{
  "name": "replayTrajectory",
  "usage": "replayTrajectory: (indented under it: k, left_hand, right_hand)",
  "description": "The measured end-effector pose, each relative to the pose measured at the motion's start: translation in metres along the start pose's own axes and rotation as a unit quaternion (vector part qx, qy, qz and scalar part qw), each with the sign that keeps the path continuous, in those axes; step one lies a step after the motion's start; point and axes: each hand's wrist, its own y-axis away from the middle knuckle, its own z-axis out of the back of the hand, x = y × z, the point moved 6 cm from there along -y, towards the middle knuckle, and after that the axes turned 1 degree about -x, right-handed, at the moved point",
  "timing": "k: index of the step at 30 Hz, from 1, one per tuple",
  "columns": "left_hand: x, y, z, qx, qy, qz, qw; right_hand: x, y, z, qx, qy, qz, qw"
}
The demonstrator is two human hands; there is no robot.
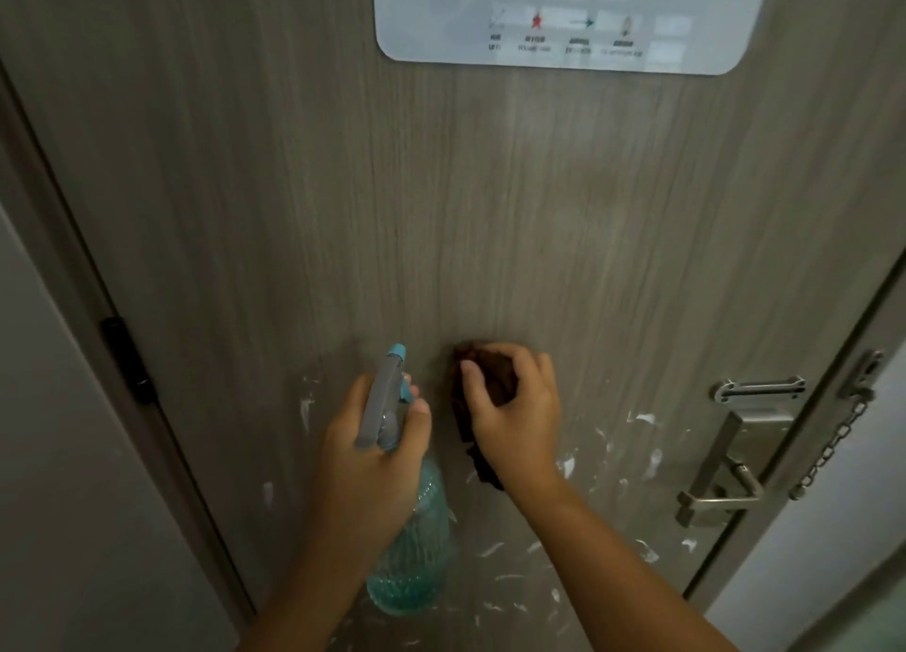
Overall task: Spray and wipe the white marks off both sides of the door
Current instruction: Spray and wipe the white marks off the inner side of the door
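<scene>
A grey wood-grain door [441, 210] fills the view. White marks [642, 418] are smeared across its lower part, left and right of my hands and below them. My left hand [372, 455] grips a spray bottle [412, 553] with a clear blue-green body, a grey head and a blue nozzle pointing up at the door. My right hand [515, 416] holds a dark brown cloth [485, 382] bunched against the door, just right of the nozzle.
A white laminated notice [564, 19] hangs at the top of the door. At the right edge are a metal lever handle [716, 475], a slide plate [760, 389] and a door chain [833, 445]. A black hinge [127, 357] sits on the left frame.
</scene>
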Motion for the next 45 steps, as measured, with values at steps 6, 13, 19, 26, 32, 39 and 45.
replayTrajectory:
  k: [6, 13, 19, 26, 32, 39, 45]
  left_hand:
    - [-0.012, 0.015, -0.030, 0.039, -0.027, -0.002, 0.999]
    - [-0.021, 0.010, -0.036, -0.008, -0.018, -0.005, 1.000]
    - [-0.022, 0.010, -0.043, 0.006, -0.032, -0.011, 0.999]
    - [-0.008, 0.006, -0.036, 0.003, -0.016, 0.008, 1.000]
    - [-0.012, -0.008, -0.017, -0.016, -0.014, -0.002, 1.000]
    - [-0.007, -0.022, 0.007, -0.041, 0.009, -0.018, 0.999]
    - [-0.002, -0.019, 0.021, -0.040, 0.020, -0.019, 0.999]
  right_hand:
    - [0.025, -0.020, 0.019, 0.059, -0.055, -0.070, 0.994]
    - [0.031, -0.011, 0.035, 0.250, -0.330, -0.239, 0.878]
    - [0.031, -0.009, 0.050, 0.192, -0.308, -0.239, 0.901]
    - [0.046, -0.075, 0.083, -0.087, 0.038, 0.089, 0.991]
    - [0.061, -0.092, 0.036, -0.165, 0.240, 0.308, 0.906]
    - [0.022, -0.016, -0.024, 0.024, 0.275, 0.366, 0.889]
    - [0.012, 0.008, -0.031, 0.155, 0.195, 0.298, 0.922]
